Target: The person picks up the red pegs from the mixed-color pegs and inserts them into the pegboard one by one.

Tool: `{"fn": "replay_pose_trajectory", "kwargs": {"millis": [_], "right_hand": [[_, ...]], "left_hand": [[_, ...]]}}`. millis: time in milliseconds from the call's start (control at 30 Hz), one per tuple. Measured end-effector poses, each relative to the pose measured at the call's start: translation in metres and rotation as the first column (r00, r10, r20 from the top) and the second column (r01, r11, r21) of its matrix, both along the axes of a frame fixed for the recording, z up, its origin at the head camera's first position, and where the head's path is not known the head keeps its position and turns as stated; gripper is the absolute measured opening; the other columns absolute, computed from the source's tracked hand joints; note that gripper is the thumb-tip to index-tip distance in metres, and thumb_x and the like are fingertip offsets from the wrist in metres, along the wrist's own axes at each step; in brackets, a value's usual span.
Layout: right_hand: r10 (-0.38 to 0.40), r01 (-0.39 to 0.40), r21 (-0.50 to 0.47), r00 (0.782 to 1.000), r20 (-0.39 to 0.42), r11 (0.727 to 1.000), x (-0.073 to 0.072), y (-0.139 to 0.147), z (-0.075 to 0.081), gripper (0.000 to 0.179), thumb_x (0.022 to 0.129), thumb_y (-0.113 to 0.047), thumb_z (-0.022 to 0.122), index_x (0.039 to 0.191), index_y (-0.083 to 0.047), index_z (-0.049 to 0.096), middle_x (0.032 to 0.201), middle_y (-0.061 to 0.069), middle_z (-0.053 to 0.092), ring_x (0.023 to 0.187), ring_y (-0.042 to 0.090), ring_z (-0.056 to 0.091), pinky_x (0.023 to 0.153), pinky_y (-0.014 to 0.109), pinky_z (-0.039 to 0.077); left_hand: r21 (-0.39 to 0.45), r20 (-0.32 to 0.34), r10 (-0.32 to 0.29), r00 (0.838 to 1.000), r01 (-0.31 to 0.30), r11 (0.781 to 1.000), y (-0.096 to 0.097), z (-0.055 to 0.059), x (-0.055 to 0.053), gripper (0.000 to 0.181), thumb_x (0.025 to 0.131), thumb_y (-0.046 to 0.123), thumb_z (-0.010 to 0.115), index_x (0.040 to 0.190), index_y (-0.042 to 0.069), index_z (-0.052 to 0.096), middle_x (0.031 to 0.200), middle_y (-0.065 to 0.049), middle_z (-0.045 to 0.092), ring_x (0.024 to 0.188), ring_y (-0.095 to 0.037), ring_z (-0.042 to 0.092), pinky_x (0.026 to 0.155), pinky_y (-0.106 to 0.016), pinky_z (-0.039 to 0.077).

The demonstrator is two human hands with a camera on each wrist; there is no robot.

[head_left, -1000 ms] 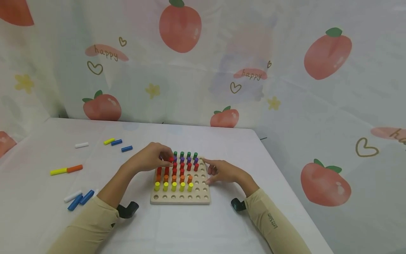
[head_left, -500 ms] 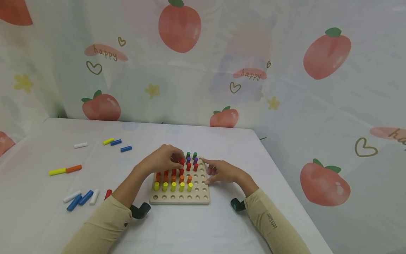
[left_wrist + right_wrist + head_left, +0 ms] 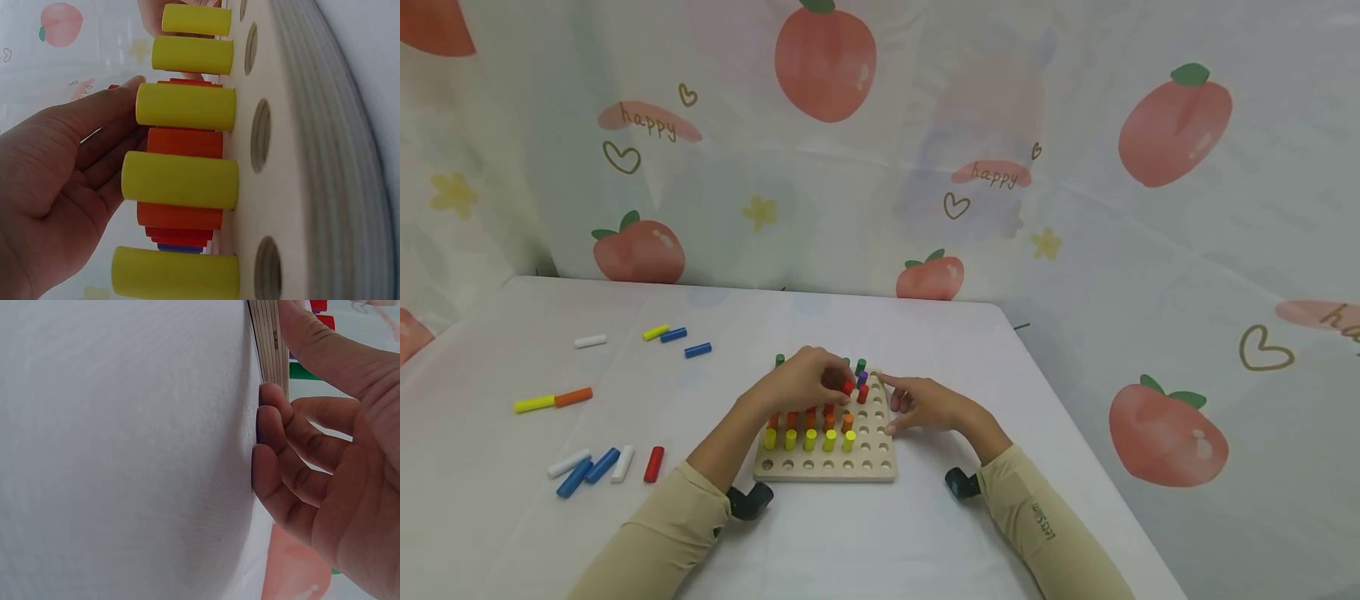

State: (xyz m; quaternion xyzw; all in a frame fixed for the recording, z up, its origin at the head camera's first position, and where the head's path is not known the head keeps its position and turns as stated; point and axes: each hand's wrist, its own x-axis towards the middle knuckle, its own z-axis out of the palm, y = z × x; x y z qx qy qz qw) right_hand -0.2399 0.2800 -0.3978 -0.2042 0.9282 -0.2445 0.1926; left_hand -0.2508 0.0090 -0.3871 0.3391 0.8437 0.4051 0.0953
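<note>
A wooden pegboard (image 3: pixel 824 477) lies on the table with coloured pegs upright in rows. Yellow pegs (image 3: pixel 809 440) form the front filled row, with orange and red ones behind, then purple and green. My left hand (image 3: pixel 801 385) reaches over the board and pinches a red peg (image 3: pixel 847 387) above its middle right part; the hand hides several pegs. In the left wrist view, that hand (image 3: pixel 56 181) is beyond the yellow pegs. My right hand (image 3: pixel 931 405) holds the board's right edge with thumb and index finger. Its other fingers (image 3: pixel 267 469) curl against the white cloth.
Left of the board lie loose pegs: a red one (image 3: pixel 654 464), white and blue ones (image 3: pixel 602 465) near it, and a yellow-orange pair (image 3: pixel 553 400). Further back are blue, yellow and white pegs (image 3: pixel 591 341). Open holes (image 3: pixel 867 448) run along the board's right and front.
My left hand has moved right across the board with a red peg in its fingers. A loose red peg at the left has come into full view. The right hand has stayed in place.
</note>
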Motion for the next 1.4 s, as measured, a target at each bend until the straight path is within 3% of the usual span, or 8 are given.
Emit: {"fn": "replay_pose_trajectory", "kwargs": {"millis": [333, 700, 1000, 1400], "right_hand": [[0.001, -0.001, -0.005, 1.000, -0.006, 1.000, 0.002, -0.002, 0.003, 0.093, 0.085, -0.023, 0.087, 0.162, -0.013, 0.035, 0.099, 0.000, 0.059, 0.092, 0.018, 0.056, 0.081, 0.032, 0.050], [0.005, -0.005, -0.004, 1.000, -0.010, 1.000, 0.001, -0.002, 0.001, 0.093, 0.085, -0.024, 0.087, 0.162, -0.013, 0.035, 0.100, -0.001, 0.059, 0.093, 0.017, 0.056, 0.082, 0.032, 0.050], [0.001, -0.001, -0.004, 1.000, -0.003, 1.000, 0.001, -0.002, 0.001, 0.093, 0.085, -0.024, 0.087, 0.162, -0.014, 0.035, 0.100, -0.001, 0.059, 0.092, 0.017, 0.056, 0.080, 0.032, 0.051], [0.001, -0.001, -0.004, 1.000, 0.000, 1.000, -0.001, -0.002, 0.000, 0.092, 0.085, -0.024, 0.087, 0.162, -0.014, 0.036, 0.099, -0.002, 0.060, 0.094, 0.017, 0.056, 0.082, 0.032, 0.050]], "left_hand": [[-0.042, 0.038, -0.032, 0.999, 0.034, 0.999, 0.003, -0.011, 0.001, 0.018, 0.093, 0.006, 0.078, 0.110, 0.010, 0.079, 0.098, 0.006, 0.074, 0.091, -0.010, 0.068, 0.091, -0.033, 0.056], [0.000, 0.095, 0.064, 0.993, -0.064, 0.998, 0.005, -0.021, 0.003, 0.018, 0.092, 0.008, 0.080, 0.109, 0.014, 0.081, 0.098, 0.008, 0.073, 0.086, -0.015, 0.062, 0.081, -0.032, 0.055], [0.019, 0.153, 0.068, 0.986, -0.072, 0.997, 0.004, -0.023, 0.002, 0.018, 0.092, 0.005, 0.079, 0.109, 0.011, 0.080, 0.097, 0.004, 0.076, 0.091, -0.011, 0.070, 0.092, -0.035, 0.056], [0.024, 0.171, 0.067, 0.983, -0.072, 0.997, 0.003, -0.025, -0.001, 0.017, 0.090, 0.004, 0.080, 0.105, 0.011, 0.081, 0.094, 0.004, 0.076, 0.089, -0.012, 0.071, 0.088, -0.033, 0.058]]}}
